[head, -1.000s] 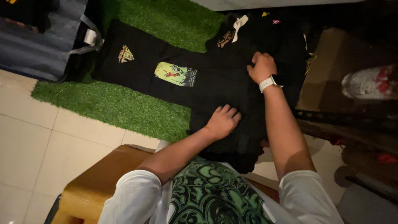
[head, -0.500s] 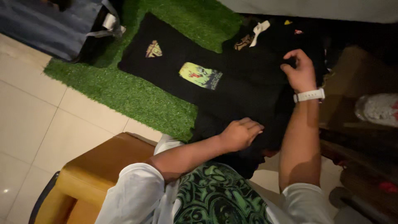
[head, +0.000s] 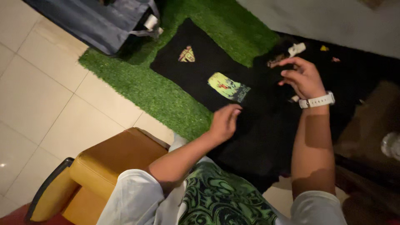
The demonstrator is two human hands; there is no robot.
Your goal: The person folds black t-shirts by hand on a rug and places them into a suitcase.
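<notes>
Head view: black shirt (head: pixel 258 125) under left hand (head: pixel 225 121)

A pale tiled floor (head: pixel 37 104) is seen, with a green artificial-grass mat (head: pixel 146 89) laid on it. On the mat a black garment (head: pixel 216 79) with a yellow-green print is spread flat, and a dark blue bag (head: pixel 100 25) is set at its upper edge.

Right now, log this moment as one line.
left hand: open over black shirt | right hand: raised above it, fingers curled, holding nothing visible | shirt: flat on green turf mat
</notes>
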